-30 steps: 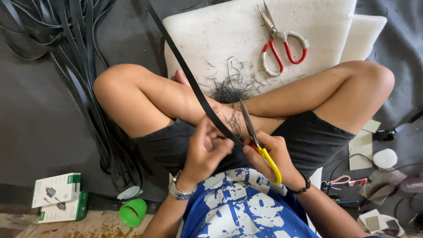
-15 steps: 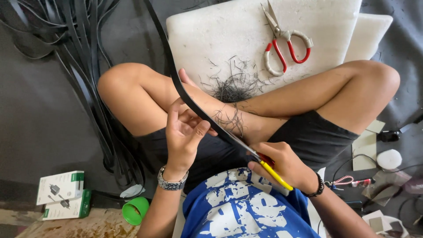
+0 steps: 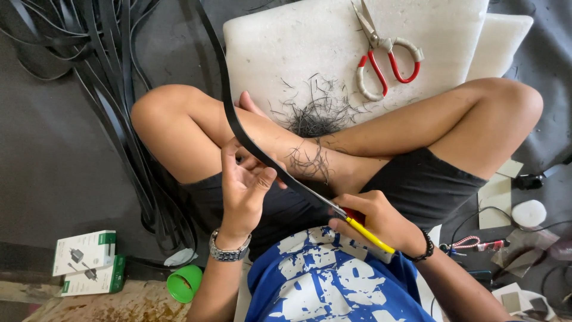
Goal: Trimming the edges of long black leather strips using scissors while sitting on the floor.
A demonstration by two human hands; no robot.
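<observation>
The left hand (image 3: 244, 182) is up in front of the body, palm turned toward the face, fingers bent and pinching together. The right hand (image 3: 372, 223) sits lower and nearer, curled into a tight fist. Both legs are crossed.

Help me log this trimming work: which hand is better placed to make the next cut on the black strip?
Right. The right hand already holds the yellow-handled scissors with blades at the black strip, while the left hand steadies the strip.

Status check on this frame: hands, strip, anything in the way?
Left hand pinching black strip. Right hand gripping yellow-handled blade, its blade along the strip. Thin black trimmings on shin and white foam pad; nothing obstructing.
</observation>
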